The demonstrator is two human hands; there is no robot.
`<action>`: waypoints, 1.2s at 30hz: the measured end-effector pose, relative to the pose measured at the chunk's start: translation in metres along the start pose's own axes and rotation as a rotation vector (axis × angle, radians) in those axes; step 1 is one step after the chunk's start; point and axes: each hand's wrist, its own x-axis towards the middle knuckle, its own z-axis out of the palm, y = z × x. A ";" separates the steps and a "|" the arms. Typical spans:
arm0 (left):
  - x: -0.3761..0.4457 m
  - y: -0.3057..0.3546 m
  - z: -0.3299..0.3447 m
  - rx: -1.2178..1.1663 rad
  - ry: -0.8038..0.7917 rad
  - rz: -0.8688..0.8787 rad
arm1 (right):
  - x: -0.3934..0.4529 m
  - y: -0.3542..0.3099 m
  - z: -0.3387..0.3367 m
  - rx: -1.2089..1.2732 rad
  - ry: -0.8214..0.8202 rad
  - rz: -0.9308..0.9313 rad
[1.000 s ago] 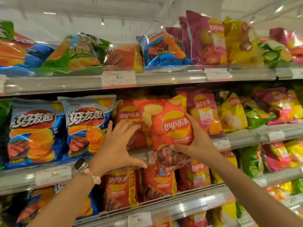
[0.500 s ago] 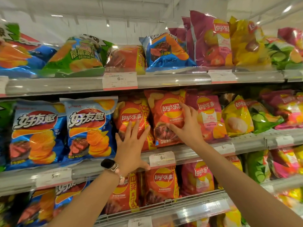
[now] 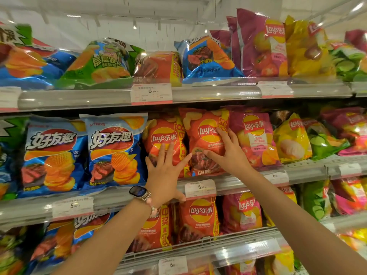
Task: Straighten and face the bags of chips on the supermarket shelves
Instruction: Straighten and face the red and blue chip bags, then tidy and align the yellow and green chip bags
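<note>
Right hand (image 3: pixel 228 153) spread flat, fingers apart, palm pressing the front of an upright glossy orange-red Lay's chip bag (image 3: pixel 204 141) on the middle grey metal shelf (image 3: pixel 305 168); not gripping, just pushing on its face. Left hand (image 3: pixel 165 171) also open, fingers splayed on the neighbouring orange-red Lay's bag (image 3: pixel 163 139) just to its left, thumb down over the shelf rail by a white price tag (image 3: pixel 200 188). Black smartwatch with beaded band (image 3: pixel 140 192) on left wrist. Both bags stand with long axis vertical, logos facing out, right one slightly forward and overlapping the left. A magenta Lay's bag (image 3: pixel 255 139) touches on the right, two blue ridged-chip bags (image 3: pixel 117 153) stand upright on the left. Top shelf bags lean back, lower shelf holds more orange-red bags.
</note>
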 end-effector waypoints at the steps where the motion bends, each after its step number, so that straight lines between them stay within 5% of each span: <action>1: 0.000 0.000 0.000 0.000 0.001 0.001 | -0.001 -0.001 0.000 0.000 0.002 -0.001; 11: -0.014 -0.009 -0.007 -0.142 0.062 0.095 | -0.009 -0.014 -0.006 0.053 0.057 -0.021; 18: -0.027 -0.005 -0.049 -0.305 0.682 0.209 | -0.020 -0.040 -0.018 0.041 0.397 -0.373; 23: -0.001 -0.024 -0.110 -0.208 0.945 0.200 | 0.004 -0.084 -0.045 0.028 0.543 -0.559; 27: 0.033 -0.053 -0.152 -0.050 0.746 0.144 | 0.049 -0.115 -0.077 0.051 0.544 -0.573; 31: 0.056 -0.070 -0.162 0.041 0.496 0.022 | 0.104 -0.131 -0.101 -0.116 0.448 -0.356; 36: 0.061 -0.072 -0.152 0.097 0.584 0.009 | 0.150 -0.131 -0.118 0.014 0.084 -0.194</action>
